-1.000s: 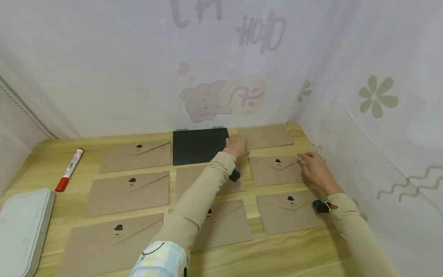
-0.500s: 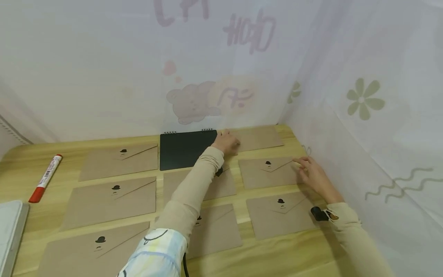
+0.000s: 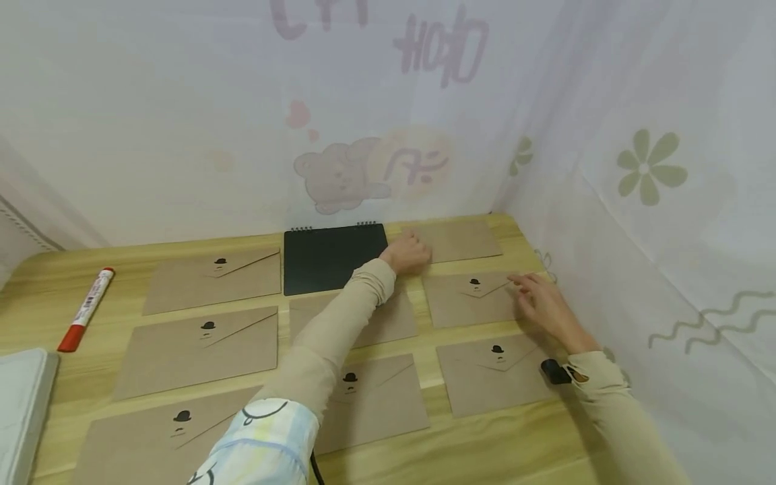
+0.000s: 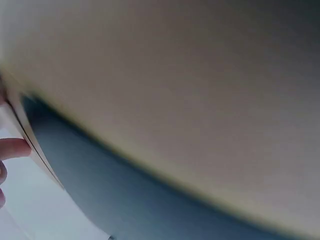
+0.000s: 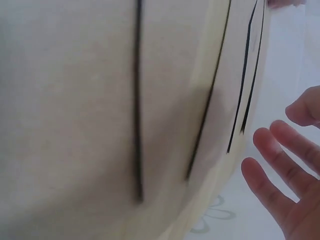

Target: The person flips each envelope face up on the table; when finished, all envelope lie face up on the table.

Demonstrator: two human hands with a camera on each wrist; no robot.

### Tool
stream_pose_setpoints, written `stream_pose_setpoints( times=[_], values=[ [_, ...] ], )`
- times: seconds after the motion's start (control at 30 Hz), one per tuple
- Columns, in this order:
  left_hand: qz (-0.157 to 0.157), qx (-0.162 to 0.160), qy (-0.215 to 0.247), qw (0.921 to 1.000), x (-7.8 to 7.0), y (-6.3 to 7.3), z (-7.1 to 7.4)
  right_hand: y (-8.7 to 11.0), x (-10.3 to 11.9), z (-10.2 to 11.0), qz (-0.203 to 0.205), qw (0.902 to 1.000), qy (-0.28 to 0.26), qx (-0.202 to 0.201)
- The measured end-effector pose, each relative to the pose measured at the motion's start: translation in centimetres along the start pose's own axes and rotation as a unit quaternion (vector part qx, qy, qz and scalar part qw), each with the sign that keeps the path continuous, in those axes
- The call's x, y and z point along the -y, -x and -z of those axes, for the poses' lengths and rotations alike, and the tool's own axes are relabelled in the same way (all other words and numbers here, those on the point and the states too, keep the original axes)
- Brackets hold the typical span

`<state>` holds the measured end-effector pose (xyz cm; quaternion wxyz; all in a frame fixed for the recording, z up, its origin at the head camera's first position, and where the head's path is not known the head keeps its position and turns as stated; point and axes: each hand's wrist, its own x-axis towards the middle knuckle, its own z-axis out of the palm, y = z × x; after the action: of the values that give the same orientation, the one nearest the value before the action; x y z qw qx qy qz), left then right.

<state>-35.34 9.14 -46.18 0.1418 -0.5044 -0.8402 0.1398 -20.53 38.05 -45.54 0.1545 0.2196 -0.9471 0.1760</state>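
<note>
My left hand (image 3: 407, 254) is at the left end of a plain kraft-paper envelope (image 3: 459, 241) at the back right, beside a black spiral-bound notebook (image 3: 330, 259). In the left wrist view, one finger (image 4: 15, 148) reaches straight towards a pale edge; the other fingers are mostly cut off. At the right end of the middle-right envelope (image 3: 469, 303), printed with a hat, my right hand (image 3: 548, 310) hovers or lightly touches the paper. Its fingers (image 5: 270, 192) are spread and hold nothing in the right wrist view.
More kraft envelopes lie in rows: front right (image 3: 485, 384), front middle (image 3: 388, 411) and left (image 3: 212, 364). My left sleeve (image 3: 315, 357) partly hides the middle ones. A red-and-white marker (image 3: 87, 306) and a white slab-like object (image 3: 24, 397) are on the left. Fabric walls (image 3: 182, 135) enclose the table.
The head view has swung slightly, shifting the whole scene leftward. My left hand has shifted a little at the envelope's left end. The right hand stays by the same envelope.
</note>
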Motion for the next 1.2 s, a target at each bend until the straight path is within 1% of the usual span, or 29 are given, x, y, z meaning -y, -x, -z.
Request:
stream_pose_setpoints(
  times=[0.07,0.1,0.2,0.33,0.47,0.6,0.7,0.77,0.8,0.87,0.9,0.93,0.97,1.0,1.03,1.1,1.13,1.17,1.2],
  values=[
    [-0.015,0.011,-0.028,0.9994,-0.2,0.1,0.1,-0.1,0.2,0.1,-0.005,0.9999,0.009,0.014],
    [-0.021,0.016,-0.035,0.9991,-0.3,0.1,0.1,-0.2,0.3,0.1,-0.005,0.9997,0.015,0.019],
    [-0.030,0.023,-0.041,0.9984,-0.4,0.2,0.2,-0.3,0.4,0.2,0.001,0.9994,0.023,0.025],
    [-0.043,0.019,-0.052,0.9975,-0.3,0.2,0.2,-0.5,0.4,0.3,0.012,0.9994,0.026,0.017],
    [-0.064,0.004,-0.071,0.9954,-0.2,0.4,-0.1,-0.6,0.4,0.2,0.003,0.9996,0.020,0.021],
    [-0.089,-0.011,-0.110,0.9899,0.1,0.7,-0.5,-0.8,0.3,-0.3,-0.005,0.9996,0.016,0.021],
    [-0.098,-0.010,-0.129,0.9868,0.2,0.8,-0.6,-1.0,0.1,-0.7,-0.006,0.9993,0.033,0.017],
    [-0.084,0.008,-0.107,0.9906,0.3,1.0,-0.6,-1.1,0.1,-0.8,-0.010,0.9988,0.044,0.021],
    [-0.072,0.018,-0.084,0.9937,0.4,1.0,-0.5,-1.1,0.1,-0.8,-0.011,0.9985,0.048,0.022],
    [-0.047,0.033,-0.012,0.9983,0.6,1.0,-0.3,-1.1,0.0,-0.7,-0.015,0.9981,0.055,0.024],
    [-0.032,0.039,0.034,0.9981,0.7,0.9,-0.2,-1.1,0.1,-0.6,-0.016,0.9980,0.055,0.025],
    [-0.017,0.048,0.082,0.9953,0.8,0.9,0.0,-1.1,0.0,-0.6,-0.018,0.9979,0.056,0.027],
    [-0.004,0.054,0.127,0.9905,1.0,0.8,0.2,-1.1,0.0,-0.5,-0.019,0.9979,0.055,0.029],
    [0.003,0.058,0.169,0.9839,1.1,0.7,0.3,-1.1,0.0,-0.5,-0.020,0.9978,0.055,0.031],
    [0.009,0.065,0.202,0.9771,1.2,0.6,0.4,-1.0,0.0,-0.4,-0.022,0.9978,0.053,0.034],
    [0.019,0.076,0.241,0.9675,1.4,0.4,0.5,-1.0,0.0,-0.4,-0.024,0.9979,0.047,0.038],
    [0.022,0.082,0.249,0.9648,1.4,0.3,0.6,-0.9,0.0,-0.4,-0.025,0.9979,0.044,0.041],
    [0.022,0.084,0.249,0.9647,1.5,0.3,0.6,-0.9,0.0,-0.5,-0.025,0.9980,0.040,0.042],
    [0.020,0.082,0.243,0.9663,1.5,0.3,0.5,-0.9,0.0,-0.5,-0.024,0.9981,0.037,0.042]
  ],
)
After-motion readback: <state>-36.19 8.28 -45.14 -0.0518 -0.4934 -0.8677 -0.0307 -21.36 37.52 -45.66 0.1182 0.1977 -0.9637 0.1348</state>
